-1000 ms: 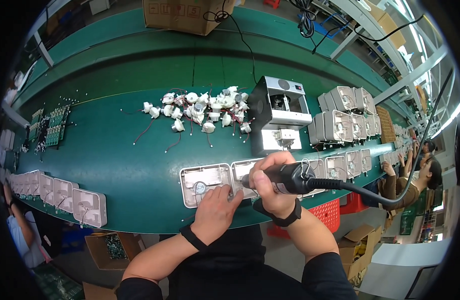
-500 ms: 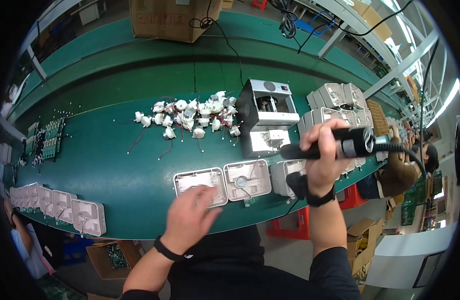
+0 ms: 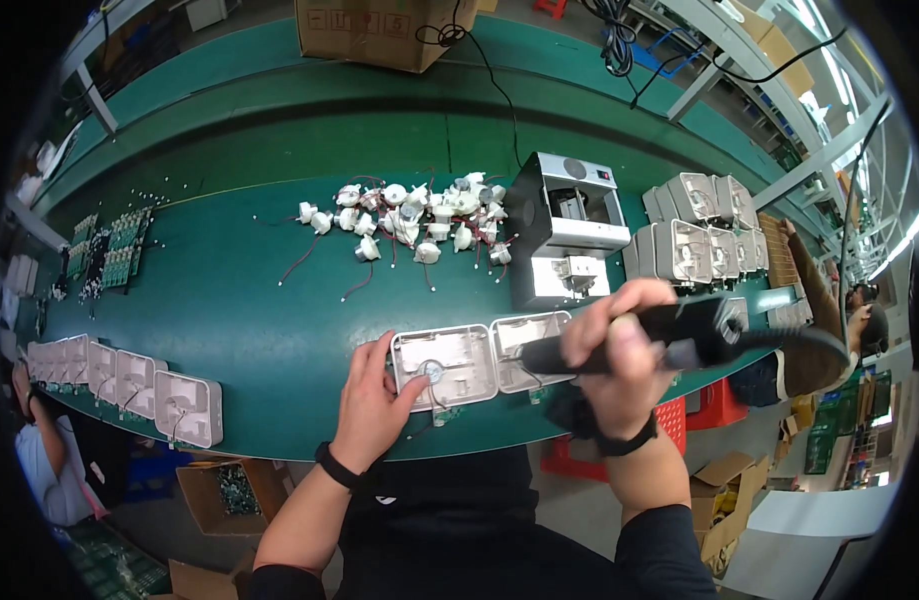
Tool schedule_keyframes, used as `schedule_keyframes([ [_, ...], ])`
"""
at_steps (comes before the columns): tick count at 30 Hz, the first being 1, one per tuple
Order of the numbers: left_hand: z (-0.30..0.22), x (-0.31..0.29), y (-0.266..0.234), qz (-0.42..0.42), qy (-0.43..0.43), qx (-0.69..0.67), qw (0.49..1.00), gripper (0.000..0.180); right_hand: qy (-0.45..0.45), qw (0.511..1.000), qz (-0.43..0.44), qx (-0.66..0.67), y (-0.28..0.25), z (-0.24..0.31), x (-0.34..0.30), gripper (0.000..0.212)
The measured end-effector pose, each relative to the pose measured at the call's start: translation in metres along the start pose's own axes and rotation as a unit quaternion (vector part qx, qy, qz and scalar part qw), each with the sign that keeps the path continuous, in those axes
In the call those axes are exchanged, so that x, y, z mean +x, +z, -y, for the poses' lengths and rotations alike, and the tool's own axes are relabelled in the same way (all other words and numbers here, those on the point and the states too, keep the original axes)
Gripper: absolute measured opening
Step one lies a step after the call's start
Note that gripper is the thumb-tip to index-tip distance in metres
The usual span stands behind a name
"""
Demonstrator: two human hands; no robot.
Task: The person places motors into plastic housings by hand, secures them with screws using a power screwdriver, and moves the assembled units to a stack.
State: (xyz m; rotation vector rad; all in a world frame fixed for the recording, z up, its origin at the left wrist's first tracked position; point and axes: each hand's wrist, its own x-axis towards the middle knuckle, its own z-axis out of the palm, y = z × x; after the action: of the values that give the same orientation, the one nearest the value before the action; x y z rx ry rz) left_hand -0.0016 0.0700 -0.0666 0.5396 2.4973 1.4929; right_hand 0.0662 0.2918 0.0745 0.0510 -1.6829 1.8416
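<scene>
My left hand [image 3: 372,408] grips the left end of a white open plastic housing [image 3: 469,352], fingers along its outer wall. The thumb reaches inside, by a round metallic disc [image 3: 432,372] with thin wires. A small green circuit board [image 3: 441,416] hangs at the housing's near edge. To the right, nearly touching it, lies a second white housing [image 3: 509,332], partly hidden. Over that one, my right hand [image 3: 624,350] is wrapped round a black electric screwdriver [image 3: 679,330], its narrow end toward the left and a thick cable trailing right.
Behind the housings sit a pile of white parts [image 3: 419,215] with red wires and a black-and-silver machine [image 3: 569,230]. Stacked housings [image 3: 684,250] stand at right, a row of housings [image 3: 187,408] at left. Circuit boards [image 3: 124,250] lie far left. A person [image 3: 829,290] works at right.
My left hand has gone from hovering over the left housing to gripping its left end. The screwdriver has come lower and nearer the right housing. The whole view has shifted slightly.
</scene>
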Motion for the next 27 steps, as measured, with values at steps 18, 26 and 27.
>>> schedule_keyframes([
  [18, 0.003, 0.000, 0.003, -0.001, 0.025, -0.014, 1.000, 0.065, 0.036, 0.998, 0.048, 0.011, 0.048, -0.075, -0.028, 0.021],
  [26, 0.001, 0.004, 0.005, 0.012, 0.045, -0.012, 0.999, 0.069, 0.034, 0.989, 0.066, -0.127, 0.046, -0.050, -0.021, 0.018],
  [27, 0.003, 0.004, 0.003, 0.010, 0.050, -0.014, 0.999, 0.069, 0.010, 0.992, 0.066, -0.107, 0.041, -0.039, -0.016, 0.017],
])
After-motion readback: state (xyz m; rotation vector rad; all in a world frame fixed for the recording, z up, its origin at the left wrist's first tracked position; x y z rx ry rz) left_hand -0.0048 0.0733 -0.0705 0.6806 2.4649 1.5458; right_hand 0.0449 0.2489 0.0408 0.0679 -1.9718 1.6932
